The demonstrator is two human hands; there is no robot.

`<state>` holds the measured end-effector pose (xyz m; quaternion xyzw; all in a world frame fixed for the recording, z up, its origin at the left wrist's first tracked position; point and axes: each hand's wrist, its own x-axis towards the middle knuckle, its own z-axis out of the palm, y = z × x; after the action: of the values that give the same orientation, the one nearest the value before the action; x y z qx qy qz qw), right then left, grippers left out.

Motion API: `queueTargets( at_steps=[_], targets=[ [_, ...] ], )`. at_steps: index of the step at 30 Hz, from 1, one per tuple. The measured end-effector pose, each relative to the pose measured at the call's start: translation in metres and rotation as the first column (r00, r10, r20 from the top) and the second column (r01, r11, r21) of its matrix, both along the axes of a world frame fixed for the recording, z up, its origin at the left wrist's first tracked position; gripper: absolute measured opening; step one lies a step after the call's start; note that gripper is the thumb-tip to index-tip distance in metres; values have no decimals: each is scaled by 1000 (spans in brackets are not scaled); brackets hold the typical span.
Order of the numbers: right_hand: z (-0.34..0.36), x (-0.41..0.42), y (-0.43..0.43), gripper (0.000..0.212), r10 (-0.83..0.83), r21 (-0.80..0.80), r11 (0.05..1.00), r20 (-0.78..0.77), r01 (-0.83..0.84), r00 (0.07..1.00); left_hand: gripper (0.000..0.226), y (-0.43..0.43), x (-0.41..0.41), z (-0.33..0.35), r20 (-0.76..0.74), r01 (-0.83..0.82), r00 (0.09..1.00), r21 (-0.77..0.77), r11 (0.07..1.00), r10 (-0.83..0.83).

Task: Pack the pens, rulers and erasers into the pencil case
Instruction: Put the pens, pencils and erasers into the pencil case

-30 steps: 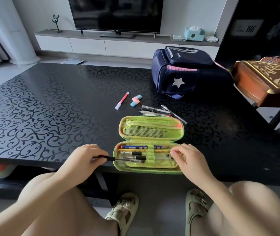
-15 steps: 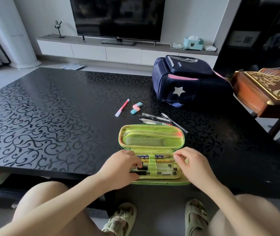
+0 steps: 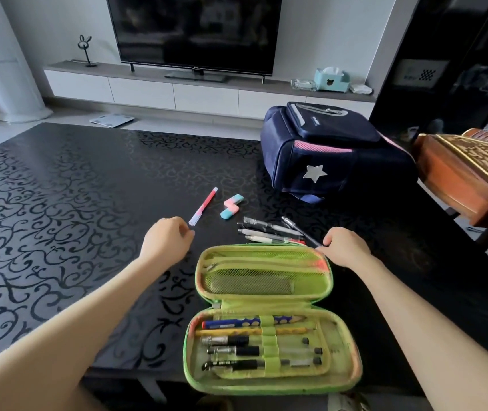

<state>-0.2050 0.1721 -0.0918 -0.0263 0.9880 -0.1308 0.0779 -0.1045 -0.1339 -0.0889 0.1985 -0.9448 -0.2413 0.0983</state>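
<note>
The green pencil case (image 3: 346, 347) lies open at the table's near edge. Its lower half holds two pencils and three black-grip pens (image 3: 233, 350) under elastic loops. Beyond the lid, several loose pens (image 3: 269, 231) lie in a bunch. A pink pen (image 3: 204, 208) and two pink-and-blue erasers (image 3: 232, 206) lie further left. My left hand (image 3: 167, 241) is curled and holds nothing, its fingertips just short of the pink pen's near end. My right hand (image 3: 346, 247) pinches the near end of a clear pen (image 3: 299, 231), which still rests on the table.
A navy backpack with a star (image 3: 325, 155) stands at the back right of the black patterned table (image 3: 58, 232). A carved wooden instrument (image 3: 471, 173) juts in from the right. My forearms flank the case.
Both hands have left the case's lower half and reached forward past the lid. The black pen from my left hand now sits under the loops.
</note>
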Motion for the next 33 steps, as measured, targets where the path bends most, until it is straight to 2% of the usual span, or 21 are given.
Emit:
queueTargets(
  at_steps=[3,5,8,10,13,15,19,24,26,30,33],
  targets=[
    [-6,-8,3,33,-46,-53,997,32,48,998,33,-5,-38,-9,38,-31,999,-17,999,32],
    [-3,-11,5,34,-53,-111,992,-4,52,999,40,-4,-58,-13,63,-47,997,-42,998,49],
    [10,-7,-8,16,116,-235,962,-112,-140,987,38,-4,-84,-19,86,-51,995,-62,997,56],
    [20,-1,-28,11,294,-263,914,-92,-308,951,26,-5,-93,-22,58,-57,997,-59,997,60],
    [20,-3,-58,12,482,-92,870,-46,-484,875,18,-9,-97,-24,51,-65,996,-48,997,67],
    [18,-9,-72,10,546,41,838,-27,-545,837,18,-15,-94,-21,45,-54,997,-44,998,56],
    [16,-17,-79,13,572,129,813,4,-568,820,15,-26,-70,-13,-9,-41,999,56,998,41],
    [13,-18,-77,17,572,137,813,-5,-566,820,5,-27,-25,2,-104,-1,994,231,973,26],
    [13,-17,-81,16,602,233,783,-50,-576,797,4,-23,-6,11,-119,17,993,278,960,17],
    [7,-16,-88,15,698,501,649,-92,-573,710,3,-16,26,25,-120,49,993,288,956,-15],
    [9,-12,-87,17,693,531,641,-92,-553,715,4,-12,43,33,-130,70,991,267,961,-36]
  ],
)
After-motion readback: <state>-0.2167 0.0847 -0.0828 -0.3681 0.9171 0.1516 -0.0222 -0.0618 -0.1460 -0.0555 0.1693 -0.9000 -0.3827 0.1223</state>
